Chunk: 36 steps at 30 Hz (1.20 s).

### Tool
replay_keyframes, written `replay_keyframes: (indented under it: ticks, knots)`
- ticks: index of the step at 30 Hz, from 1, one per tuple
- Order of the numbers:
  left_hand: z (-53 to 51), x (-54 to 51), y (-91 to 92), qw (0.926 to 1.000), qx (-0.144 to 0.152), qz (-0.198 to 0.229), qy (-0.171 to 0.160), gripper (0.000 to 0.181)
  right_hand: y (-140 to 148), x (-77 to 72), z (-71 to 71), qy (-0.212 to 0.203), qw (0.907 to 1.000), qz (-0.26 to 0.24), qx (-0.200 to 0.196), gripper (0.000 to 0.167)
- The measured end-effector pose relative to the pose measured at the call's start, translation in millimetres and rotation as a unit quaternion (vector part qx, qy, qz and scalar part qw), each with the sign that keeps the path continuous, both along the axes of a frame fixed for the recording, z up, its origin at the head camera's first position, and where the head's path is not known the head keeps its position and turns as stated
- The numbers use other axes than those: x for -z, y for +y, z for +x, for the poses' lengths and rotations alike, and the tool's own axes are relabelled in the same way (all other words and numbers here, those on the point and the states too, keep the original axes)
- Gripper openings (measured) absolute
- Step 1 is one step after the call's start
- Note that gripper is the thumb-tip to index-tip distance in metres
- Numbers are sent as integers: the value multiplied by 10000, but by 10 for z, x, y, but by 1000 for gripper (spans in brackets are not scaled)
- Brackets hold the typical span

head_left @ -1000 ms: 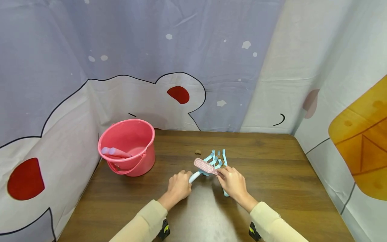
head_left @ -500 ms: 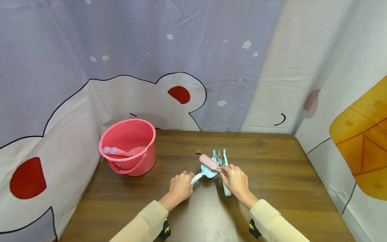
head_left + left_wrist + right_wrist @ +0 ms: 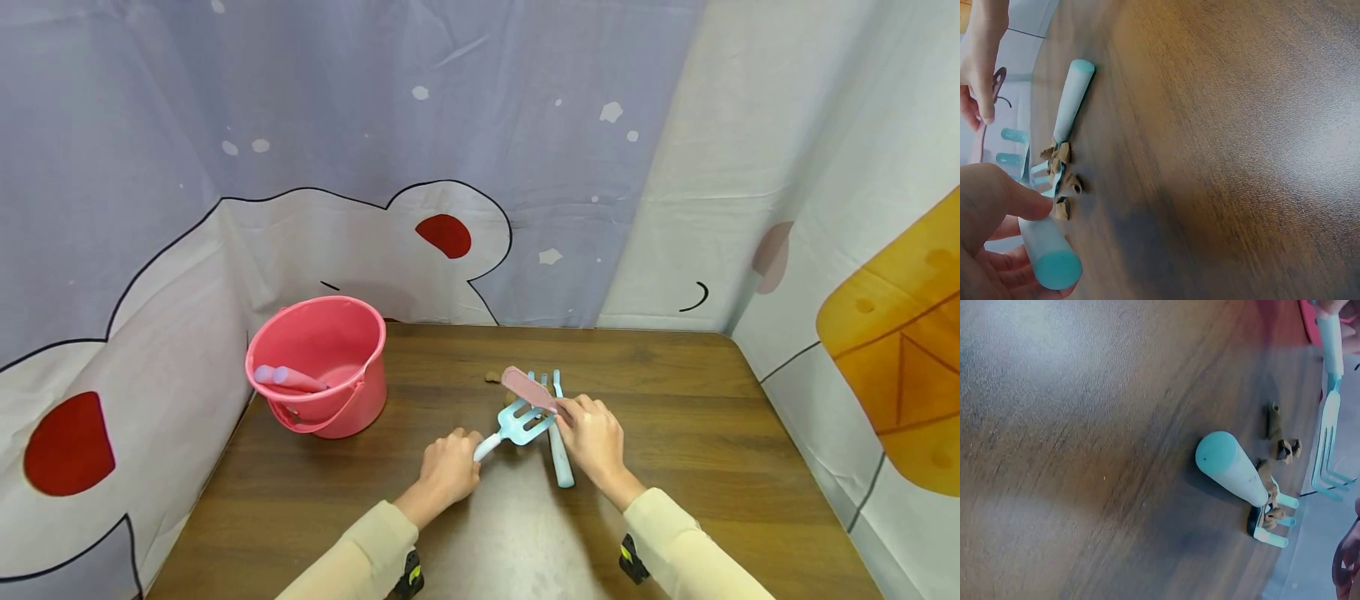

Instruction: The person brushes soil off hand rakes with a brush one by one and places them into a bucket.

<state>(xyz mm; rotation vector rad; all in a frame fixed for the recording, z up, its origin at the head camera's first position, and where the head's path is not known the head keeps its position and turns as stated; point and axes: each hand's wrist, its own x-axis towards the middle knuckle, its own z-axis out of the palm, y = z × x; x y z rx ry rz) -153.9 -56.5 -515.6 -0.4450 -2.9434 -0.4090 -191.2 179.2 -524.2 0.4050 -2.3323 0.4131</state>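
Head view: paddle flips over and slides clear of the fork!

And there it is: half a second ago the paddle (image 3: 529,389) showed its dotted face, lying across the prongs of the fork (image 3: 514,427). Now its plain pink face is up, it has shifted to the far side, and the prongs are there for all to see. The right hand (image 3: 594,437), edging right and far with it, pinches the paddle's handle, fingers curled in close. On the left, the left hand (image 3: 450,467) grips the fork's handle and has barely stirred, but the fork's head has turned, slots plain to see.

Down to the table (image 3: 675,400), where the lying fork (image 3: 560,454) stays put just right of the held one, handle near, prongs far. Brown bits (image 3: 1063,153) lie on and beside its prongs. One more now peeks out between the paddle and the held fork; whether it rests on anything but the table, I cannot tell. Another sits farther off, left of the paddle's tip.

Over on the far left, no change: the bucket (image 3: 367,408) stands upright, two handles (image 3: 292,379) leaning together inside against its left wall.
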Motion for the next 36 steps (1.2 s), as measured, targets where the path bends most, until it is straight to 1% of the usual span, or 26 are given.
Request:
replay_keyframes:
  ticks: [1,5,10,13,16,20,22,23,24,26,28,30,32,35,36]
  knots:
    - [0,8,-4,10000,-12,21,-1,28,11,-10,-7,32,10000,-57,22,24]
    - [-3,35,-26,9995,-160,206,-185,29,61,-21,-22,91,9992,-364,171,24]
    - [-10,64,-55,9965,-341,616,-443,30,112,5,-22,92,9968,-694,377,23]
    - [-12,77,-64,9931,-414,903,-622,30,133,19,-17,24,9956,-813,473,24]
    - [-19,88,-66,9876,-507,1218,-855,30,150,24,-13,-63,9946,-877,546,25]
    - [-38,99,-59,9777,-538,1755,-1024,30,166,22,-9,-136,9940,-910,595,24]
    - [-51,103,-49,9707,-547,2058,-1114,31,172,19,-9,-164,9937,-915,622,24]
    - [-57,101,-43,9651,-541,2278,-1170,32,174,16,-9,-179,9935,-933,634,23]
    - [-63,99,-36,9582,-560,2499,-1273,33,176,14,-10,-198,9932,-948,653,23]
    - [-74,90,-19,9416,-633,2946,-1502,35,180,8,-10,-251,9925,-984,688,23]
    - [-80,76,-3,9219,-686,3405,-1718,36,182,2,-8,-287,9919,-1016,708,23]
    - [-83,68,11,8959,-746,3889,-2013,37,184,-6,-1,-354,9913,-1042,721,23]
    - [-83,66,21,8657,-740,4376,-2315,36,184,-14,4,-425,9910,-1053,706,23]
    - [-77,67,30,8151,-732,5022,-2794,36,179,-22,11,-501,9912,-1019,686,23]
    - [-75,68,32,7994,-725,5198,-2926,36,177,-24,12,-504,9913,-1015,672,23]
